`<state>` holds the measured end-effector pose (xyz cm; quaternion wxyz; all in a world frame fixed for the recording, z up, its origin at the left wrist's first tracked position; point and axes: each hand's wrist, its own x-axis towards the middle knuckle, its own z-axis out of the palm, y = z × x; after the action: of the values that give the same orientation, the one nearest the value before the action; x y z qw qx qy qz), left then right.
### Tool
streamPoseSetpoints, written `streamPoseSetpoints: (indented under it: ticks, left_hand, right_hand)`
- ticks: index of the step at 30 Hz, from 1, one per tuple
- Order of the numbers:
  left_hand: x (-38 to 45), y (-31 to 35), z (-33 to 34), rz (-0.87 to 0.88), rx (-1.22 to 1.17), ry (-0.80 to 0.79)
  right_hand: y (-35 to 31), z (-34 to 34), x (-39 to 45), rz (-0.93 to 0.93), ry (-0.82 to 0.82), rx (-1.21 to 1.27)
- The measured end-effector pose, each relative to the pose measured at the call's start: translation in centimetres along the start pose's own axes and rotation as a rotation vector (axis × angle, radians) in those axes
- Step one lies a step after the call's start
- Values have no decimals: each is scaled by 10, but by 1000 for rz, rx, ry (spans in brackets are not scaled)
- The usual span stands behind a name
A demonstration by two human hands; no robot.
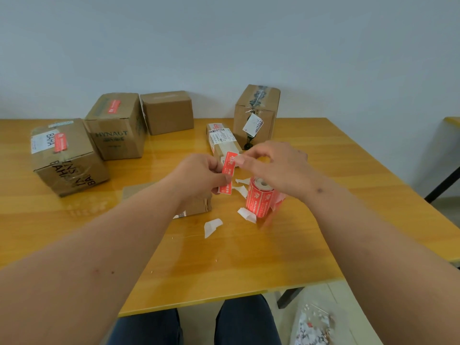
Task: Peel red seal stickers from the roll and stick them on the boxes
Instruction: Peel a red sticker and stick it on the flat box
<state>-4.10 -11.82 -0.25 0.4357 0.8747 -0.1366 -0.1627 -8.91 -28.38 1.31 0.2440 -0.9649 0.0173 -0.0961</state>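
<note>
Peeling step in hand, frame centre. A red printed seal sticker (228,173) is pinched at its lower part by the left hand (199,179) and at its top edge by the right hand (273,165), both grips closed tight on it. The red cylindrical sticker roll (258,199) stands just below on the yellow wooden counter (224,265). Next, the backing likely needs freeing, then pressing onto the plain brown cardboard box (168,112), upper left.

1 view only, head-worn: looks forward and down from above the seated person's lap, across the yellow wooden table (249,265) toward the pale wall (224,46) behind it. Both forearms run in from the bottom corners, with the left hand (199,175) and right hand (276,163) close below the lens near frame centre. Wide-angle: table edges bow, floor shows at lower right.
</note>
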Motion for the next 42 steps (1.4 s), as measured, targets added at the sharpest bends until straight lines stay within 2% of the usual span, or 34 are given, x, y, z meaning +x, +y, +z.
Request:
streamPoseSetpoints:
  ticks: [5, 10, 16, 25, 42]
  left_hand:
    - [-9, -3, -7, 33, -1, -57]
    - [-17, -13, -20, 24, -99, -106]
    - [-27, -20, -31, 82, -187, 86]
    - [-29, -36, -45, 75, -264, 92]
    - [-25, -51, -60, 132, -346, 23]
  right_hand:
    - [-17, 11, 5, 55, 16, 148]
    - [-26, 16, 2, 98, 34, 254]
    - [-42, 22, -3, 87, -24, 366]
    - [-51, 32, -5, 31, -204, 543]
    - [-62, 36, 7, 23, -239, 564]
